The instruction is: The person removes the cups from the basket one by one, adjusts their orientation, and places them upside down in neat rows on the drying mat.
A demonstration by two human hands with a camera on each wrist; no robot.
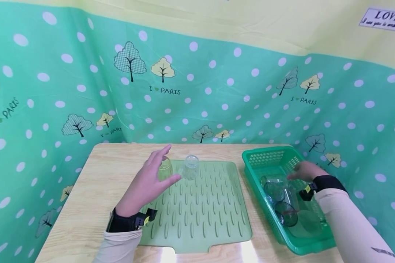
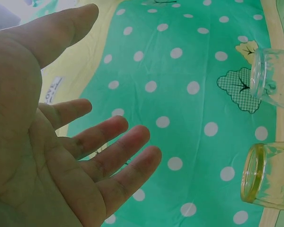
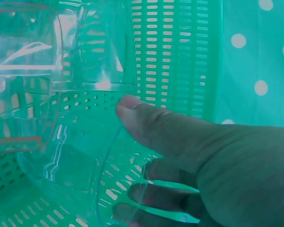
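Hands: our left hand (image 1: 148, 182), fingers spread, hovers by the yellow-rimmed glass (image 1: 165, 168) at the mat's (image 1: 197, 219) eleven o'clock; our right hand (image 1: 304, 171) grips a clear cup (image 3: 85, 156) in the basket (image 1: 266, 157) at three o'clock, best lifted gently.

Wearing pale beige sleeves down to both wrists, the right one showing a small dark mark near the forearm. Carrying a black strap at each wrist, each bearing a small black clip with a yellow tag. Leaving both hands bare.
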